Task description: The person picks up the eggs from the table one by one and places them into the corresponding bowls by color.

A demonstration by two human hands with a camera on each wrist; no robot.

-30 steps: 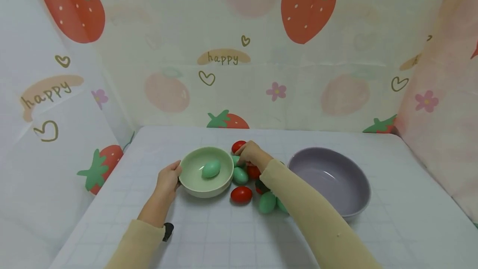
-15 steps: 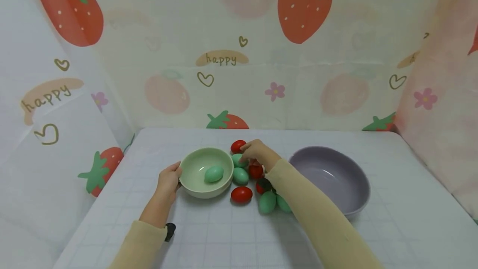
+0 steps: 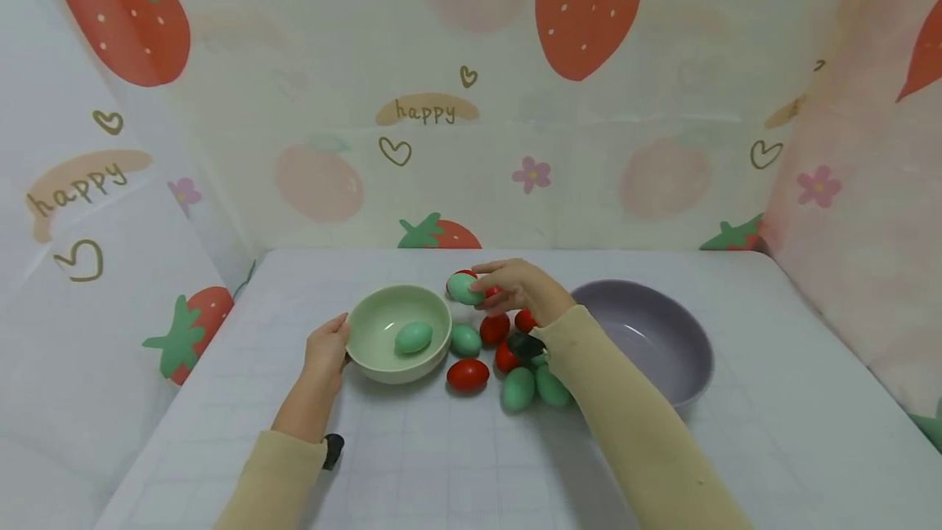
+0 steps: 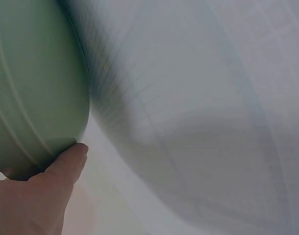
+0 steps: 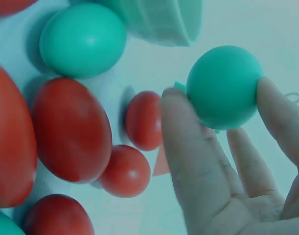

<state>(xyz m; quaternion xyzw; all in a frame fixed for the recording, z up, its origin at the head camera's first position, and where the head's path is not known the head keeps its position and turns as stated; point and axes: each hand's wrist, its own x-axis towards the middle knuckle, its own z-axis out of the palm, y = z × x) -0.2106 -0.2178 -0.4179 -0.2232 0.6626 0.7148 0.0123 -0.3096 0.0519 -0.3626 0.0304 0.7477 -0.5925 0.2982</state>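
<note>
In the head view my left hand point(image 3: 325, 354) grips the left rim of a pale green bowl point(image 3: 377, 334), in which one green egg point(image 3: 414, 338) lies. The left wrist view has a finger along the outside of the bowl point(image 4: 41, 83). My right hand point(image 3: 526, 289) holds another green egg point(image 3: 464, 288) above the table, right of the bowl and near its far edge. Up close in the right wrist view, thumb and fingers pinch that egg point(image 5: 225, 88). Partly hidden behind hand and egg are red eggs on the table.
Loose red and green eggs crowd the table between the bowls, among them a red egg point(image 3: 468, 375) in front and a green egg point(image 3: 465, 339) beside the green bowl. A larger purple bowl point(image 3: 643, 334) stands at the right, partly behind my right sleeve.
My right hand has lifted a green egg off the table from the pile next to the bowl. The egg in the bowl rolled slightly earlier. My left hand keeps its grip on the bowl.
</note>
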